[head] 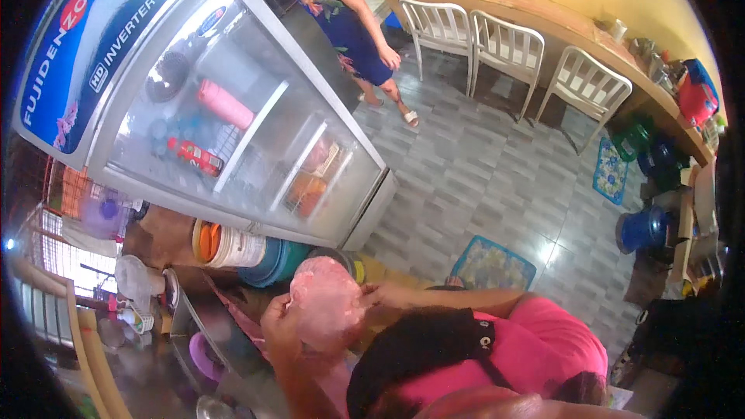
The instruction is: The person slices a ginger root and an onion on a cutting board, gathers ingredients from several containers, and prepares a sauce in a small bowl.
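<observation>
A bulging, pale-pink plastic bag (326, 302) is held up in front of my body. My left hand (278, 317) grips its left side, while the fingers of my right hand (375, 297) pinch its right edge. What fills the bag cannot be made out. Just beyond it stand a white bucket (244, 245) with something orange inside and a blue-green tub (282, 262). A black apron (413, 337) covers the front of my pink shirt (553, 343).
A glass-door chiller (244, 99) rises ahead, its door closed, with bottles and bags inside. Another person (349, 23) walks past it. White chairs (439, 29) line a wooden counter (524, 6). A floor mat (497, 265) lies to the right. At left is a purple basin (205, 356).
</observation>
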{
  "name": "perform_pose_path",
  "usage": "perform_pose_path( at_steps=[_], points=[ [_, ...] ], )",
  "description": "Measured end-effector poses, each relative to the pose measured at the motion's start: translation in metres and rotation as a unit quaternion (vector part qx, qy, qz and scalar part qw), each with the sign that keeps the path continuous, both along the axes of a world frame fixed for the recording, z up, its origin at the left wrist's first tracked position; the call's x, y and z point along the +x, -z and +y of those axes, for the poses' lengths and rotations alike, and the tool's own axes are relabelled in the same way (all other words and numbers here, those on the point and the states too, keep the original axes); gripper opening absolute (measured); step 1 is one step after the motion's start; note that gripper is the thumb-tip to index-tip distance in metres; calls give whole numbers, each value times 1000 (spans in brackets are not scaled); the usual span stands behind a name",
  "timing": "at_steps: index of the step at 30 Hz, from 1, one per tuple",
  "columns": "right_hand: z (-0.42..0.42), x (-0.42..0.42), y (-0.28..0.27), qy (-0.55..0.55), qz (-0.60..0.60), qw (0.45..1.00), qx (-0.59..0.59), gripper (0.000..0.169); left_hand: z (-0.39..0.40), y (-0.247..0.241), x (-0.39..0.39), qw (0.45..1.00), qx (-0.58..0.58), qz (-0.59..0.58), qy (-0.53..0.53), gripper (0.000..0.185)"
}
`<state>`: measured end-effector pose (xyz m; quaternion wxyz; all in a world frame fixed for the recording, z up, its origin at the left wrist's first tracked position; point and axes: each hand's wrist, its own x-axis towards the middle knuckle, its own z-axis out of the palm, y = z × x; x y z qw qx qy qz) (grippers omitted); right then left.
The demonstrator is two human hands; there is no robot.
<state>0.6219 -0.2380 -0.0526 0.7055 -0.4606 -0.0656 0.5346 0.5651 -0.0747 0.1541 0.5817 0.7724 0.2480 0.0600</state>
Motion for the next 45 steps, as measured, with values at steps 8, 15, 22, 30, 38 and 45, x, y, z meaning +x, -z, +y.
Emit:
perform_pose_path(
  at_steps=[8,15,22,30,38,45],
  points=[
    [-18,24,-68,-10,414,831,372,48,-31,-8,28,997,57,42,42,23],
    [-10,38,-63,-42,390,834,389,46,-45,17,62,992,-99,26,67,23],
    [-31,109,-45,4,372,855,361,44,-66,42,149,979,-112,68,155,27],
    [-69,245,-37,203,284,891,290,43,-108,40,303,961,-154,27,230,27],
    [-95,398,-26,301,211,898,240,41,-154,39,488,934,-191,-6,302,23],
    [-127,586,-7,304,168,918,189,39,-175,49,652,924,-270,-36,268,15]
  ],
)
